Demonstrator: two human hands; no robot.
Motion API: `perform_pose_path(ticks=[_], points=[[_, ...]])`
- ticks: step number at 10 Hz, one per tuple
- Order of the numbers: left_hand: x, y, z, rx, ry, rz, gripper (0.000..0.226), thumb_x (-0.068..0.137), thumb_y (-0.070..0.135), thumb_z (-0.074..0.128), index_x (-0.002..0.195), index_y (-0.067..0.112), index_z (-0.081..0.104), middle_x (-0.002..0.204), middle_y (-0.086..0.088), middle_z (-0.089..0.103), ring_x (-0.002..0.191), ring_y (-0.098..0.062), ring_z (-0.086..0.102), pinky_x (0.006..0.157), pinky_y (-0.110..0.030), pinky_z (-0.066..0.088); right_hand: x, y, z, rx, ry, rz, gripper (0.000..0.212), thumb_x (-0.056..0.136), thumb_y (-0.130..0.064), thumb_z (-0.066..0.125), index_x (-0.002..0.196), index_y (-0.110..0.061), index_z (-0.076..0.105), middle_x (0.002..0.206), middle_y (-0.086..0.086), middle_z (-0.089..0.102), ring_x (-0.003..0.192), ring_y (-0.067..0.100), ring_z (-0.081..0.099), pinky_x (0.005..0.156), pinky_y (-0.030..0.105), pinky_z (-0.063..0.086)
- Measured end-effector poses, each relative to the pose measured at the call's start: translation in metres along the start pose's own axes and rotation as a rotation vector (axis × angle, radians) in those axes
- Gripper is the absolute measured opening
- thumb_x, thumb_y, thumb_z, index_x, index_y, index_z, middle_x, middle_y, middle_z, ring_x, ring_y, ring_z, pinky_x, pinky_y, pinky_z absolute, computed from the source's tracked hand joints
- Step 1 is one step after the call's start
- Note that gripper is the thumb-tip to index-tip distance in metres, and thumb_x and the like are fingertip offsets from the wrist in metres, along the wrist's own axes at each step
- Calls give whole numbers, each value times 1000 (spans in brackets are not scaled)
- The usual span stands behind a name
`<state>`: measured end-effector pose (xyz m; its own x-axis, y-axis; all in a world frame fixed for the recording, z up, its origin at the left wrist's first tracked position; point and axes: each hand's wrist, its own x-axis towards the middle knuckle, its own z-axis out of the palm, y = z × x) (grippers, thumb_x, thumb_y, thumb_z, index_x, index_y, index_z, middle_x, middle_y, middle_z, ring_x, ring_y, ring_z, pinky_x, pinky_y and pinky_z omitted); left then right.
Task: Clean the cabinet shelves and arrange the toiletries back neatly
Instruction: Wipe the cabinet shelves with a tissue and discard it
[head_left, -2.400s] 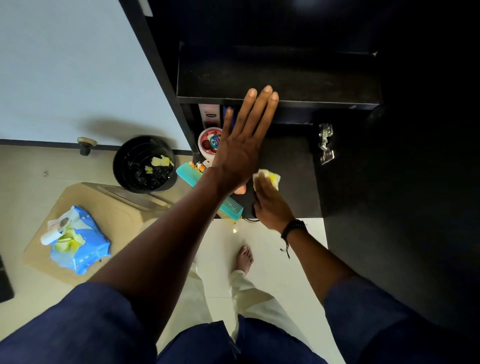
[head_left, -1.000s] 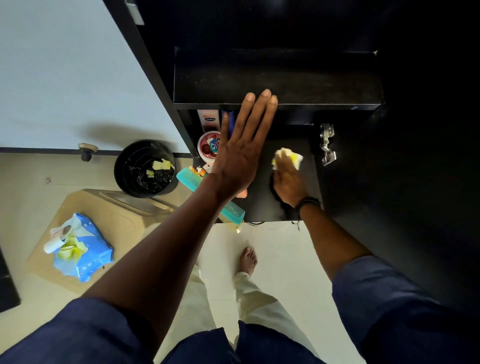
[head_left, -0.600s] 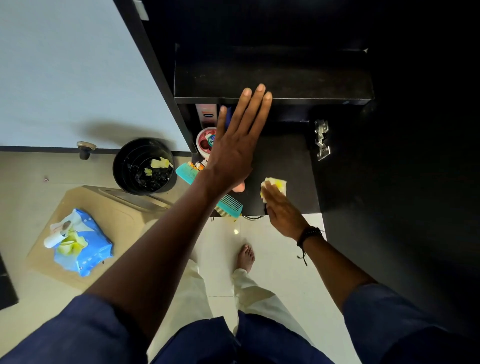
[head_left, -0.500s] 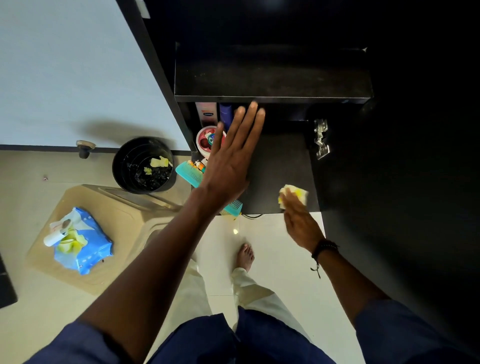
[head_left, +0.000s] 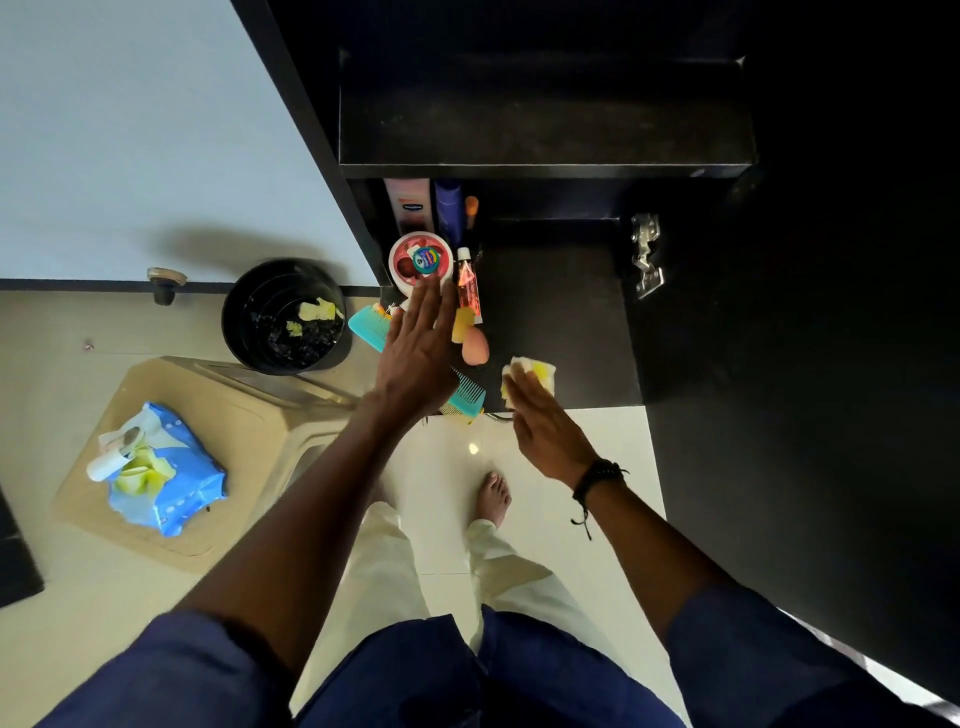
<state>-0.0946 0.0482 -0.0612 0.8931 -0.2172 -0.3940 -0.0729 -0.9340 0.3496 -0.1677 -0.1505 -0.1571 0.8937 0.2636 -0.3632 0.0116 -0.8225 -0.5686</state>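
Right hand (head_left: 540, 426) has its fingers stretched flat on a yellow wipe (head_left: 535, 371), pressing it to the front edge of the lower shelf (head_left: 566, 312); no curl round it that I can see. The wipe is bunched under and just beyond the fingertips. It looks soft, limp and light, probably damp, so it should slide under palm pressure but fold if pushed from one edge. Best held down across the bunched middle. Left hand (head_left: 415, 353) hangs spread and holds nothing, over the toiletries just left of the wipe. Below that palm a comb (head_left: 467, 397) lies flat, its long axis running from far-left to near-right and its near end over the shelf lip; it is stiff and light, easy to knock off. Beyond the left fingertips sits a jar (head_left: 421, 260), lid up. Beside it a tube (head_left: 467, 286) lies along the shelf's depth, cap pointing to the back. A pink sponge (head_left: 475, 345) sits between the two hands, squashy and likely to roll. The shelf right of the wipe is bare. Upper shelf (head_left: 545, 130) looks dusty. Far left of both hands stands a bin (head_left: 283, 317).
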Motion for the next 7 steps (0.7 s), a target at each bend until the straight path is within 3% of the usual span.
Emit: perform_pose_path(ticks=[2, 3, 4, 5, 6, 7], points=[[34, -22, -12, 64, -120, -67, 93, 86, 13, 59, 150, 13, -7, 158, -7, -11, 145, -21, -13, 119, -40, 2, 7, 32, -43, -95, 83, 102, 55, 97, -8, 38, 149, -5, 21, 158, 12, 15, 147, 28, 13, 120, 39, 15], [36, -23, -3, 109, -151, -71, 95, 83, 11, 62, 150, 11, -6, 158, -9, -10, 146, -24, -7, 120, -42, 8, 71, 21, -70, -63, 103, 201, 57, 96, -9, 39, 150, -5, 18, 158, 13, 14, 146, 29, 14, 119, 36, 15], [37, -23, -6, 112, -163, -56, 95, 82, 12, 62, 150, 10, -4, 159, -10, -8, 147, -24, -5, 120, -42, 10, 113, -5, -76, 9, 49, 189, 64, 95, -8, 42, 151, -9, 13, 158, 12, 14, 145, 30, 18, 118, 37, 19], [38, -25, -9, 164, -195, -41, 94, 83, 11, 61, 151, 12, -4, 159, -8, -8, 147, -23, -6, 120, -44, 9, 168, -37, -87, 135, -6, 199, 70, 95, -9, 43, 152, -21, 4, 156, 12, 20, 137, 34, 34, 112, 41, 32], [40, -29, -7, 168, -197, -42, 95, 82, 11, 61, 151, 14, -5, 159, -7, -9, 147, -22, -6, 119, -45, 8, 192, -51, -86, 124, -34, 204, 68, 96, -14, 42, 152, -24, 5, 155, 11, 23, 132, 33, 42, 107, 42, 37], [36, -35, -3, 177, -213, -48, 97, 82, 11, 62, 150, 15, -7, 158, -6, -11, 146, -22, -6, 119, -45, 9, 190, -58, -73, 125, -77, 108, 67, 96, -15, 43, 152, -24, 7, 159, 5, 16, 138, 29, 34, 111, 42, 35]])
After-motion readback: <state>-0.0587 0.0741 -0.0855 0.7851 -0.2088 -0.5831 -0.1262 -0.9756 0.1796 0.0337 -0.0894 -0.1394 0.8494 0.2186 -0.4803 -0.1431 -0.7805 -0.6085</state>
